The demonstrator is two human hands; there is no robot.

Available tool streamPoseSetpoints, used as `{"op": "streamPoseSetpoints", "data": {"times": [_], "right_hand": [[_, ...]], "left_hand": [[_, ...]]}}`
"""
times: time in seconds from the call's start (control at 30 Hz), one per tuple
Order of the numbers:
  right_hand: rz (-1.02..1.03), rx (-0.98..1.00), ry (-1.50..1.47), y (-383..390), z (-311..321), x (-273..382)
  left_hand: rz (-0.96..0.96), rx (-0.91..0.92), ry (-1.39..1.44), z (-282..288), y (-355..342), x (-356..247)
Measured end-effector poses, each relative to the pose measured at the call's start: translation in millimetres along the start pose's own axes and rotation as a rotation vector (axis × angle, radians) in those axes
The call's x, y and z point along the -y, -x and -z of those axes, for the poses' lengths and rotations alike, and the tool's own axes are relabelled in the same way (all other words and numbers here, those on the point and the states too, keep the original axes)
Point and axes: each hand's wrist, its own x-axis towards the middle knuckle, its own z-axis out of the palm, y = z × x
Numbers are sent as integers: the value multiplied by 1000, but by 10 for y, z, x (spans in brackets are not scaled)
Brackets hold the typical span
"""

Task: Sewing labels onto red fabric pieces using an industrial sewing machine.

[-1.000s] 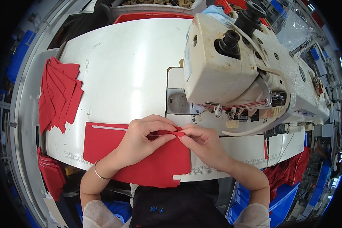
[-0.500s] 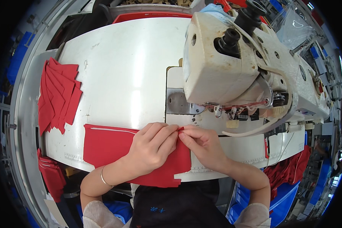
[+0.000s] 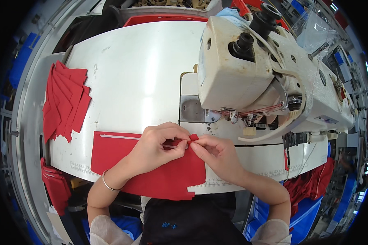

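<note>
Fingers of the left hand and right hand pinch a red fabric panel near its upper-right corner, on the white surface at lower centre; sewing machine upper right.

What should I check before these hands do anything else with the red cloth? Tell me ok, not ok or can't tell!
1. Left hand pinching the red cloth: ok, thumb and finger are on its upper part.
2. Right hand pinching it too: ok, right beside the left.
3. Cloth edges matched inside the pinch: cannot tell, fingers hide them.
4. Whole cloth on the white table: not ok, its lower part sticks out past the front edge.
5. Both hands apart from the sewing machine: ok, they're in front of it.
6. Fanned red pieces apart from the cloth: ok, they lie at the far left.
</note>
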Motion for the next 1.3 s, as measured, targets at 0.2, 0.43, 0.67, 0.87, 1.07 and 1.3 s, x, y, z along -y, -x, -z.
{"op": "streamPoseSetpoints", "data": {"times": [0.2,0.43,0.67,0.87,1.07,1.3], "right_hand": [[-19,-36,-44,-25,-20,32],[-19,-46,32,34,-25,15],[-32,-164,272,164,-63,57],[966,25,1262,88,274,-24],[1388,149,1622,-23,355,44],[1136,89,1568,-3,310,-134]], "left_hand": [[2,-34,-37,-19,32,-28],[10,-158,87,-113,1,172],[-138,113,-15,-2,-343,237],[-170,286,-210,95,-407,-86],[-247,163,-461,-140,-348,-65],[-252,2,-640,-255,-344,2]]}}
